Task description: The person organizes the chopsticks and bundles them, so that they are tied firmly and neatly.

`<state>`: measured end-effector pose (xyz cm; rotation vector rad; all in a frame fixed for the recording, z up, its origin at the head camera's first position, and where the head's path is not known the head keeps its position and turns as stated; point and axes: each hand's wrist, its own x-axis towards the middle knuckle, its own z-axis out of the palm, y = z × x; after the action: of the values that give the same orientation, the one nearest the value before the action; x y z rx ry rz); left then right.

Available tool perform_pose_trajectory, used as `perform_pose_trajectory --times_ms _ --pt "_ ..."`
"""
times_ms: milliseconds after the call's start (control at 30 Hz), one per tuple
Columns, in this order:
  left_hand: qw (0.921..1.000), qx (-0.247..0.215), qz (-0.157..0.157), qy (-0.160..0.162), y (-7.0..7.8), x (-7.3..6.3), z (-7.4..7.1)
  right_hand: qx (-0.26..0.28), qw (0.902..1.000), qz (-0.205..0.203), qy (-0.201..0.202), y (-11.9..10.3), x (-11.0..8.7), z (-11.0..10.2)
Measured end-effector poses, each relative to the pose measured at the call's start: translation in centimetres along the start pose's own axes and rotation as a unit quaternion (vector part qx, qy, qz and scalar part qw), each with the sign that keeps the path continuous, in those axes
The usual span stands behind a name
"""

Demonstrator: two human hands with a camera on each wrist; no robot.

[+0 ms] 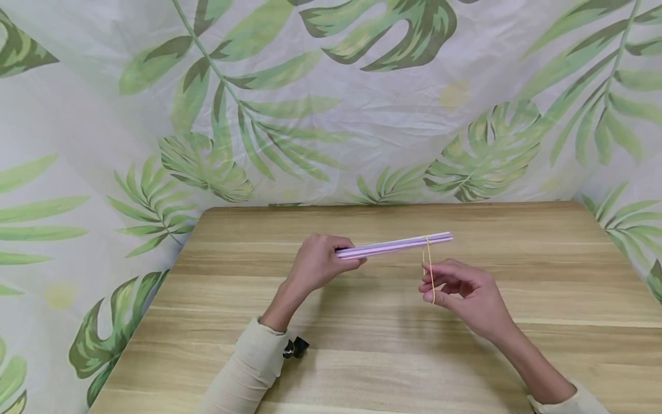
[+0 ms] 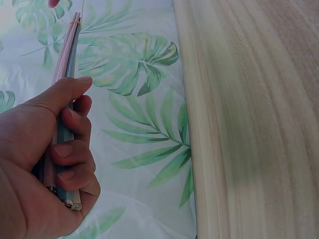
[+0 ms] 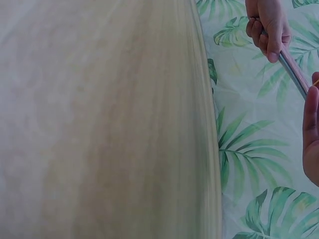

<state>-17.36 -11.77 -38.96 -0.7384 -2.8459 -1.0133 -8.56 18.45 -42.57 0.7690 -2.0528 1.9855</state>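
Examining the left hand (image 1: 319, 261), we find its grip wrapped round a bundle of slim sticks (image 1: 390, 246), fingers curled and thumb across them. The bundle is held above the wooden tabletop (image 1: 362, 374), its far end directed toward the right hand (image 1: 470, 293). We note pink, purple and grey-blue tones on the sticks; in the left wrist view, their near ends project below the curled fingers. A yellow rubber band (image 1: 431, 270) loops round the far end and runs down to the right hand. There we observe the grip, fingers bent, holding the band stretched just beside the bundle. We record a small black object (image 1: 297, 348) beside the left cream sleeve (image 1: 248, 362), and leaf-printed cloth (image 1: 383, 126) behind the tabletop.
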Motion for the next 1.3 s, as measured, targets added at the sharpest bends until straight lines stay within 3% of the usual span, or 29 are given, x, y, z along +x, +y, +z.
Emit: perform_pose_trajectory --times_ms 167,367,433,567,667,800,967,1133,1300 --pt "0.9999 -0.008 -0.013 -0.002 0.0 -0.1 0.0 -0.012 0.9993 -0.030 -0.020 -0.1 -0.1 0.2" --pt "0.9999 -0.007 -0.007 -0.006 0.1 -0.1 0.0 -0.102 0.9883 -0.085 -0.074 -0.4 -0.3 0.8" --pt "1.0000 -0.005 -0.005 -0.006 0.2 -0.1 0.0 -0.115 0.9869 -0.085 -0.075 -0.6 -0.4 1.0" --pt "0.9999 -0.003 -0.009 0.009 0.4 -0.1 0.0 -0.086 0.9943 -0.055 -0.028 -0.9 -0.5 1.0" --pt "0.9995 -0.002 -0.005 0.033 0.5 -0.1 0.0 -0.012 0.9995 -0.027 0.010 -1.2 -0.5 1.0" --pt "0.9976 0.002 0.017 0.067 0.7 -0.1 0.3 0.076 0.9966 0.012 0.031 -1.5 -0.4 1.0" --pt "0.9939 0.017 0.044 0.100 1.0 0.0 0.6 0.095 0.9913 0.072 0.056 -1.9 -0.3 1.1" --pt "0.9931 0.025 0.048 0.104 0.9 -0.1 0.8 0.104 0.9872 0.119 0.022 -1.9 -0.4 1.4" --pt "0.9935 0.022 0.051 0.100 0.6 -0.1 0.8 0.087 0.9859 0.142 -0.017 -1.8 -0.4 1.4"
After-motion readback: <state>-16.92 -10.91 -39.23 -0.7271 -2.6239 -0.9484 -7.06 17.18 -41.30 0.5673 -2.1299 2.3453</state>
